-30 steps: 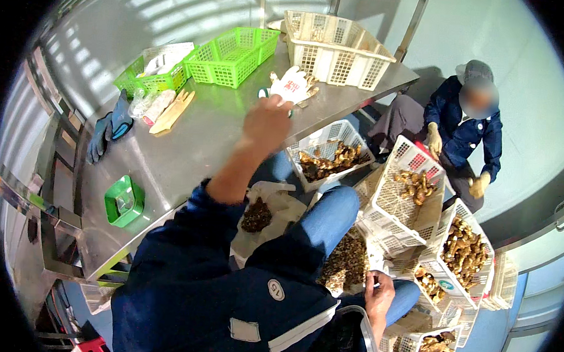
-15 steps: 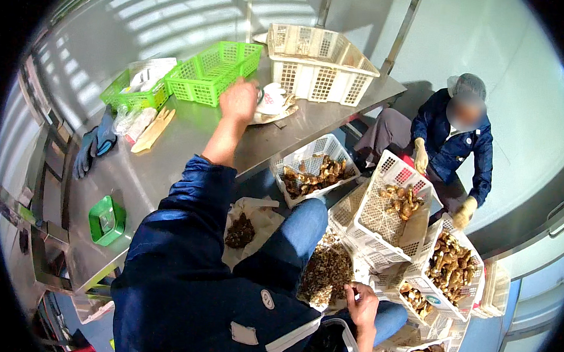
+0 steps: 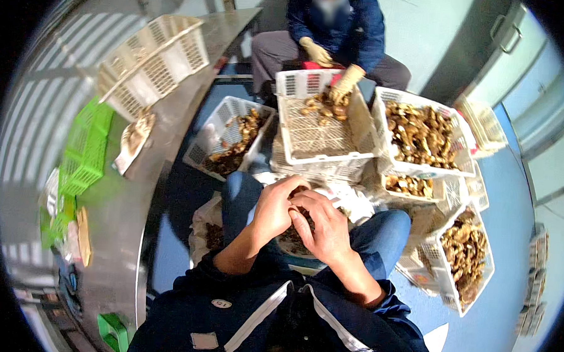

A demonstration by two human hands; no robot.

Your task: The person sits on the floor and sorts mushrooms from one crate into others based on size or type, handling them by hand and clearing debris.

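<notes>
My left hand (image 3: 273, 207) and my right hand (image 3: 322, 229) meet above my lap, fingers curled and fingertips close together. Something small may be between them, but the fingers hide it. Beneath the hands lie dark brown crumbly scraps (image 3: 293, 242), mostly covered by them. A pale bag (image 3: 198, 243) with more brown scraps stands by my left leg. Ahead, a white crate (image 3: 314, 153) contains a few brown mushrooms (image 3: 319, 108). To its right, another crate (image 3: 424, 163) is heaped with mushrooms (image 3: 418, 135).
A co-worker's gloved hand (image 3: 347, 84) reaches into the crate ahead. More mushroom crates stand at the left (image 3: 198, 156) and right (image 3: 486, 279). The metal table (image 3: 125, 232) on my left carries a white crate (image 3: 155, 63), green baskets (image 3: 88, 145) and a pale glove (image 3: 134, 138).
My left hand has come back from the table to meet my right hand over my lap. The view has turned right. The co-worker's gloved hand has shifted from the full crate to the sparser one.
</notes>
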